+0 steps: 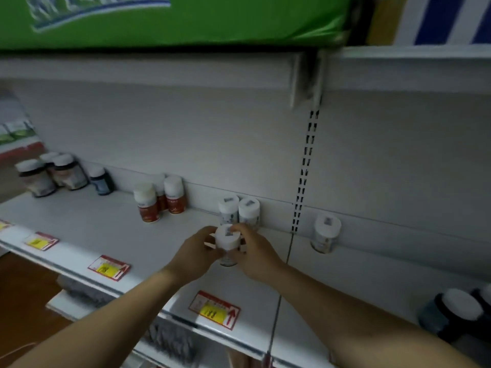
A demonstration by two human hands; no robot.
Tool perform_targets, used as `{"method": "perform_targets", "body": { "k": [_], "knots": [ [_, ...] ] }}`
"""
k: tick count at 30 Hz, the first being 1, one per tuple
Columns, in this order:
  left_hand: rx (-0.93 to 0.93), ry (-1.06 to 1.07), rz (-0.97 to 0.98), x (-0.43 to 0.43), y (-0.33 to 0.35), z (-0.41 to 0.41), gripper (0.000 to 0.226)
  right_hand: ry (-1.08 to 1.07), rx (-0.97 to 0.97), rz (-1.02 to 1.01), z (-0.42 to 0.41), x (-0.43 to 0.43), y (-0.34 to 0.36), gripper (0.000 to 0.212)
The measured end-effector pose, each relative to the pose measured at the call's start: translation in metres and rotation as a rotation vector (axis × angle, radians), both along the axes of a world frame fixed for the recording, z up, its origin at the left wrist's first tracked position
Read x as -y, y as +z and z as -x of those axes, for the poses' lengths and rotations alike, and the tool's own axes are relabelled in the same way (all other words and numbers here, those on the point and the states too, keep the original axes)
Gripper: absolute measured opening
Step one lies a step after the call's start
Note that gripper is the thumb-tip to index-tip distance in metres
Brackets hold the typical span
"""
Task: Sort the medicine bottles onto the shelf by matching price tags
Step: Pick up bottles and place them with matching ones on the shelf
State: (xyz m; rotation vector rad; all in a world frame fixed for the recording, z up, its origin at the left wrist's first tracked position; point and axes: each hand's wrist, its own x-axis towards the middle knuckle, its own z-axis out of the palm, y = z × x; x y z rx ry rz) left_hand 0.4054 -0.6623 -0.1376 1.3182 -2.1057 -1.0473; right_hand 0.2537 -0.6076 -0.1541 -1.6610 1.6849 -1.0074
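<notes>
A white store shelf (106, 229) runs across the view in dim light, its front lip nearest. On that lip sit red-and-yellow price tags: one just below the hands (214, 310), two more further left (109, 267) (41, 241). At the near right edge stand dark jars (451, 312) with pale lids.

Both forearms reach in over the lip. The left hand (194, 254) curls round the left side of a white-capped medicine bottle (227, 238), and the right hand (256, 254) grips its right side, fingertips on the cap's rim. The bottle is upright at mid-depth on the shelf, above the nearest tag; whether its base touches the board cannot be told.

Just behind it, two like bottles (228, 208) (249, 209) stand side by side against the back panel. Bare board lies between the hands and the red-labelled bottles (147, 203) to the left, and wider bare board to the right, up to a lone bottle (325, 232) past the slotted upright (305, 168). Far left stand darker bottles (34, 177). Overhead, a green pack (159, 19) lies on the upper shelf.
</notes>
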Motion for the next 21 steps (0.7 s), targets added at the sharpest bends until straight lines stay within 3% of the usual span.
{"method": "perform_targets", "body": {
  "k": [11, 21],
  "knots": [
    [0.029, -0.281, 0.022, 0.069, -0.011, -0.019, 0.03, -0.33, -0.085, 0.096, -0.047, 0.029, -0.013, 0.043],
    [-0.021, -0.327, 0.014, 0.088, -0.013, -0.017, 0.032, -0.443, -0.142, 0.039, -0.049, 0.049, -0.013, 0.044]
  ]
}}
